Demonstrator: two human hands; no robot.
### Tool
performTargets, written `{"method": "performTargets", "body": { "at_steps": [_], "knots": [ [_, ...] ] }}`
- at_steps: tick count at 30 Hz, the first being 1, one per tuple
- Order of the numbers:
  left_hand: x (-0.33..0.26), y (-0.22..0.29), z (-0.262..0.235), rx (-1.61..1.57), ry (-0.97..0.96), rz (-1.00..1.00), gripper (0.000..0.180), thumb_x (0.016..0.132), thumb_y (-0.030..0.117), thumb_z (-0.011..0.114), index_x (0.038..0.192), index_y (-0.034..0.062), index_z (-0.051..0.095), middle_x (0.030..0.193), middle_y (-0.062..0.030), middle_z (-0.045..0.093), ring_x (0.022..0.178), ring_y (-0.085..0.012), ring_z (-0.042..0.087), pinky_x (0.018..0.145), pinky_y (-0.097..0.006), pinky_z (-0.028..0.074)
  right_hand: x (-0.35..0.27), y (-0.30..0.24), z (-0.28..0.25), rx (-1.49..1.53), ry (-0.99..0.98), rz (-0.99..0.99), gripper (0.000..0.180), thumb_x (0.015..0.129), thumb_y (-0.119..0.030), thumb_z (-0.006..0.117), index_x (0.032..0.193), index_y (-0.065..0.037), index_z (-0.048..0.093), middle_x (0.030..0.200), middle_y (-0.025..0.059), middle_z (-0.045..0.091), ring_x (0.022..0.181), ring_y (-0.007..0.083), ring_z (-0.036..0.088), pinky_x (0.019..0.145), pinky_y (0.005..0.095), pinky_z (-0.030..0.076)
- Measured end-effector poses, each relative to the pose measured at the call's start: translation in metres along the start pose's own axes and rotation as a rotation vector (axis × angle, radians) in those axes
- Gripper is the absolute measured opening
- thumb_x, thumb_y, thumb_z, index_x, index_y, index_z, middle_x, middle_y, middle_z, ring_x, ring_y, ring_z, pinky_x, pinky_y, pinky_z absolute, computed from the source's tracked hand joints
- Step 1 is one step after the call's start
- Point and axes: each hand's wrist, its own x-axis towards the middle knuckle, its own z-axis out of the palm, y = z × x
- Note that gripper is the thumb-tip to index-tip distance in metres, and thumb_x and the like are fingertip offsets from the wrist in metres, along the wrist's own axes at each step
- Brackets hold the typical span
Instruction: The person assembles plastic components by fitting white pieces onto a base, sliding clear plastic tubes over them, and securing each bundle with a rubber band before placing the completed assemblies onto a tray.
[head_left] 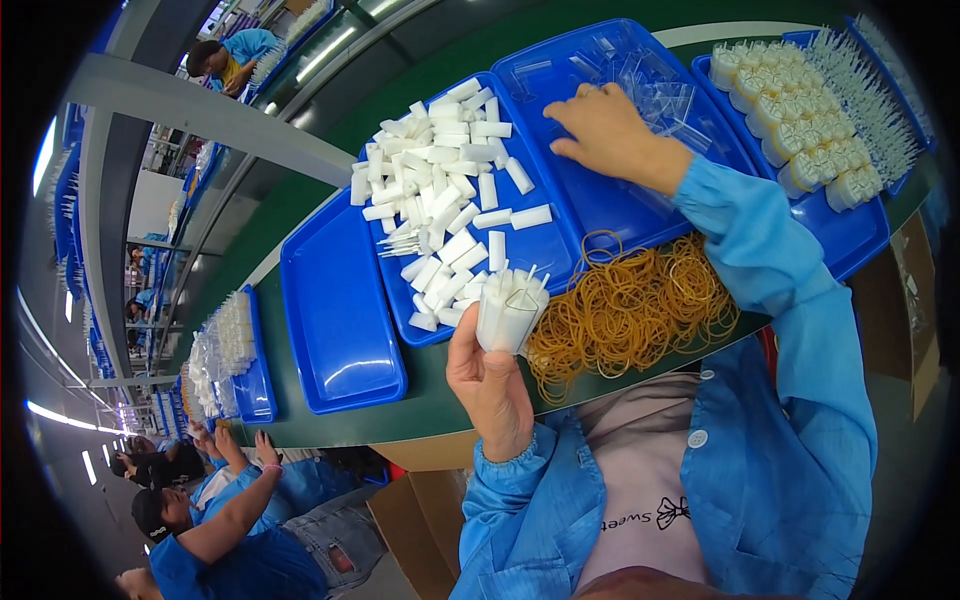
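Note:
My left hand [490, 395] is closed round a bundle of white plastic pieces [508, 312], held upright above the front edge of the bench. Thin white stems and a clear angular piece stick out of its top. My right hand [615, 130] reaches over a blue tray [570, 190] of clear plastic pieces [660, 100]. Its thumb and forefinger are apart, and nothing shows between them; the other fingertips are partly hidden. Left of that tray, a second blue tray [545, 245] carries a heap of white rectangular pieces [430, 170]. Tan rubber bands [630, 310] lie piled on the bench close by the bundle.
Another blue tray [345, 300] sits to the left. At the right, a blue tray [845, 235] bears rows of finished-looking white bundles [800, 120] and thin white spiky parts [865, 100]. Co-workers [240, 520] sit along the bench at left. A cardboard box [420, 520] stands below the edge.

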Motion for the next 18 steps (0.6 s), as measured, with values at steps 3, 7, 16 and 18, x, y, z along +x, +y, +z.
{"method": "performTargets", "body": {
  "at_steps": [3, 7, 16, 18],
  "knots": [
    [-0.004, 0.002, -0.003, 0.002, 0.018, 0.001, 0.065, 0.077, 0.026, 0.076, 0.127, -0.0045, 0.047, 0.122, -0.0166, 0.056, 0.113, -0.024, 0.054, 0.099, -0.038, 0.041, 0.003, -0.008, 0.016, -0.318, -0.058, -0.078, 0.018, 0.076, -0.016, 0.063, 0.089, -0.004, 0.064, 0.084, 0.0114, 0.065, 0.096, 0.0273, 0.057, 0.083, 0.04, 0.039],
    [-0.004, 0.001, -0.009, 0.01, 0.019, 0.008, 0.065, 0.077, 0.025, 0.076, 0.127, -0.0047, 0.047, 0.122, -0.0165, 0.056, 0.113, -0.0237, 0.055, 0.098, -0.037, 0.042, 0.005, -0.021, 0.015, -0.438, -0.173, -0.198, 0.013, 0.075, -0.009, 0.058, 0.085, -0.002, 0.063, 0.08, 0.0128, 0.064, 0.093, 0.0265, 0.058, 0.082, 0.0396, 0.039],
    [-0.005, -0.01, -0.014, 0.25, 0.051, 0.157, 0.052, 0.079, 0.008, 0.071, 0.126, -0.0011, 0.049, 0.124, -0.0144, 0.054, 0.113, -0.0243, 0.054, 0.098, -0.038, 0.042, -0.01, -0.039, -0.082, 0.645, -0.372, -0.059, 0.019, 0.087, -0.017, 0.058, 0.099, -0.003, 0.062, 0.08, 0.0058, 0.057, 0.076, 0.0178, 0.057, 0.067, 0.0293, 0.043],
    [-0.003, -0.009, -0.007, 0.316, 0.023, 0.256, 0.05, 0.078, 0.008, 0.072, 0.123, -0.0011, 0.051, 0.121, -0.0125, 0.054, 0.112, -0.0232, 0.053, 0.097, -0.036, 0.042, -0.022, -0.055, -0.094, 1.055, -0.292, -0.071, 0.016, 0.086, -0.015, 0.059, 0.095, -0.002, 0.062, 0.079, 0.0053, 0.057, 0.077, 0.0155, 0.057, 0.069, 0.0275, 0.043]
  ]
}}
